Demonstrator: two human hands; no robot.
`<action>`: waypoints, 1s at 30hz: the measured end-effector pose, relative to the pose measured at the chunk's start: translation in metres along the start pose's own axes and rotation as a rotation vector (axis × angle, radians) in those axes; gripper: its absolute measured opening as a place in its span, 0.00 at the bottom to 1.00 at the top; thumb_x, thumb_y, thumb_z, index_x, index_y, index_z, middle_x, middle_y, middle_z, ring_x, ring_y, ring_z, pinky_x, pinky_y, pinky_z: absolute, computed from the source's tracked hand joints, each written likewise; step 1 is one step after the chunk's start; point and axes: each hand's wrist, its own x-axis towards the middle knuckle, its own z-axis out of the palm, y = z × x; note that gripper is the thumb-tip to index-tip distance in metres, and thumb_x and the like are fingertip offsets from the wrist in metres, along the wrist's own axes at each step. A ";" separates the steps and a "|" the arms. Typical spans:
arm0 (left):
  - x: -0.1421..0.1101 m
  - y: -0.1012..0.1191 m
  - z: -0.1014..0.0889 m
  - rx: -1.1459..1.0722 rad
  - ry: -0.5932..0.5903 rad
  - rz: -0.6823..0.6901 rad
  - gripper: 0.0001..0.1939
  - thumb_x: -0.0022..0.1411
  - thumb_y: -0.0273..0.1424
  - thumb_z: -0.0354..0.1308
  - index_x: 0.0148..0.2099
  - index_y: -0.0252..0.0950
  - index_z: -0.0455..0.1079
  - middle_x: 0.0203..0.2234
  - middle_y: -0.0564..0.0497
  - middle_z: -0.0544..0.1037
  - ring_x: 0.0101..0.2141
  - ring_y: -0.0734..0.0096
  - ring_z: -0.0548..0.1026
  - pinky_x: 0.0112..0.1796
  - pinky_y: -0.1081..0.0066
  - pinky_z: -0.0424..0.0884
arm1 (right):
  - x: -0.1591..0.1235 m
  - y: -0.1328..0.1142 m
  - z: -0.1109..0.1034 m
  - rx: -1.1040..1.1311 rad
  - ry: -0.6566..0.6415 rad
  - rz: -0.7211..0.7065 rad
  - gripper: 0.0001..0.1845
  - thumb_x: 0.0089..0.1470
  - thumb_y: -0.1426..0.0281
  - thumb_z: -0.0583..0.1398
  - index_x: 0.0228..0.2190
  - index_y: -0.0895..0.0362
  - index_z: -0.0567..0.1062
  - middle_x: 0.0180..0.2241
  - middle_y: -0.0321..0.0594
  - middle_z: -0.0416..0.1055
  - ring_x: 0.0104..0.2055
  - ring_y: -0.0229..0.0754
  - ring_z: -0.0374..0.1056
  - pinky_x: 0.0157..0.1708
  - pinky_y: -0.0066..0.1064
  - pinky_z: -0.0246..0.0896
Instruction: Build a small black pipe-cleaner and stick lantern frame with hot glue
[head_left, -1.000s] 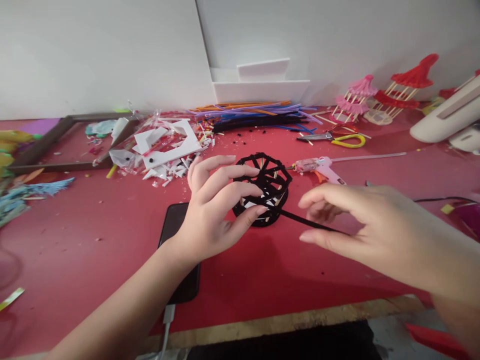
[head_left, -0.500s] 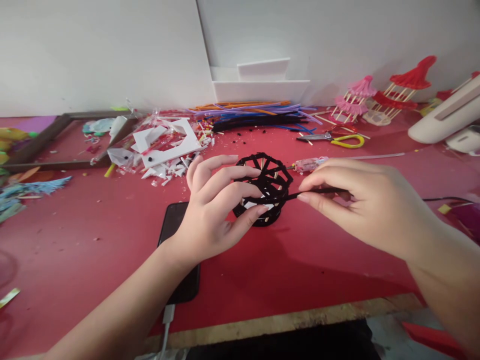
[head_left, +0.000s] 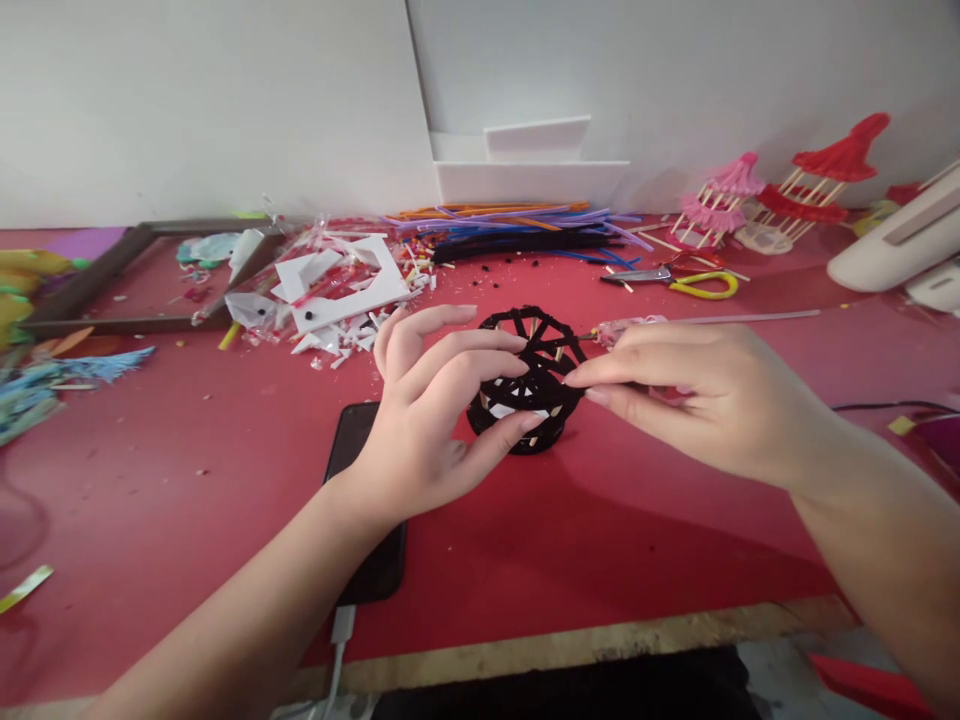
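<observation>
A small round frame [head_left: 538, 380] of black pipe cleaner and pale sticks stands on the red table, with a spoked upper ring above a lower ring and something white inside. My left hand [head_left: 435, 420] holds its near left side, thumb low and the fingers curved over the upper ring. On the right edge of that ring, my right hand [head_left: 697, 400] pinches a black pipe cleaner [head_left: 573, 392] between thumb and forefinger. The strip's loose end is mostly hidden behind the right hand's fingers.
A phone [head_left: 360, 440] on a cable lies under my left wrist. A glue gun [head_left: 619, 330] is partly covered by my right hand. Scissors [head_left: 675, 280], a pipe-cleaner bundle [head_left: 525, 240], foam scraps [head_left: 382, 275] and red and pink stick models [head_left: 814, 190] sit behind.
My right hand has moved left along the black pipe cleaner, closing its fingers and bringing the strip against the upper ring's right edge. My left hand has stayed on the frame.
</observation>
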 end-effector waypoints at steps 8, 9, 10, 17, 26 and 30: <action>0.001 0.004 -0.001 0.001 0.023 0.024 0.14 0.62 0.40 0.64 0.48 0.46 0.68 0.48 0.47 0.79 0.56 0.48 0.69 0.55 0.44 0.66 | 0.002 -0.010 0.006 0.020 0.022 0.000 0.10 0.62 0.73 0.58 0.40 0.51 0.80 0.30 0.34 0.77 0.30 0.37 0.70 0.36 0.32 0.65; 0.001 0.005 -0.001 0.002 0.020 0.031 0.13 0.62 0.40 0.64 0.48 0.46 0.68 0.48 0.47 0.79 0.56 0.48 0.69 0.55 0.44 0.66 | 0.002 -0.011 0.007 0.019 0.028 -0.003 0.10 0.62 0.73 0.59 0.40 0.50 0.80 0.32 0.34 0.78 0.31 0.38 0.72 0.37 0.32 0.66; 0.001 0.005 -0.002 0.004 0.015 0.033 0.13 0.62 0.40 0.64 0.47 0.46 0.68 0.48 0.48 0.79 0.56 0.48 0.68 0.55 0.44 0.66 | 0.002 -0.013 0.009 0.020 0.032 -0.003 0.10 0.62 0.72 0.59 0.40 0.50 0.80 0.33 0.34 0.79 0.32 0.38 0.72 0.37 0.32 0.66; 0.001 0.007 -0.002 0.056 0.001 0.037 0.11 0.60 0.35 0.64 0.43 0.46 0.67 0.48 0.49 0.79 0.57 0.47 0.67 0.55 0.42 0.65 | 0.003 -0.030 0.018 0.078 0.072 0.092 0.09 0.59 0.75 0.60 0.40 0.53 0.79 0.34 0.34 0.79 0.33 0.35 0.73 0.30 0.26 0.67; 0.002 0.008 -0.003 0.080 0.020 0.061 0.09 0.60 0.33 0.64 0.42 0.46 0.69 0.48 0.49 0.78 0.56 0.48 0.68 0.54 0.42 0.66 | 0.000 -0.033 0.021 0.097 0.124 0.145 0.11 0.57 0.73 0.62 0.43 0.52 0.76 0.34 0.34 0.81 0.32 0.38 0.77 0.35 0.28 0.73; 0.002 0.008 -0.003 0.085 0.026 0.064 0.08 0.60 0.32 0.64 0.41 0.45 0.69 0.48 0.49 0.79 0.55 0.48 0.68 0.54 0.42 0.66 | 0.000 -0.030 0.021 0.075 0.121 0.141 0.12 0.58 0.71 0.62 0.45 0.53 0.76 0.38 0.37 0.81 0.36 0.41 0.78 0.38 0.31 0.75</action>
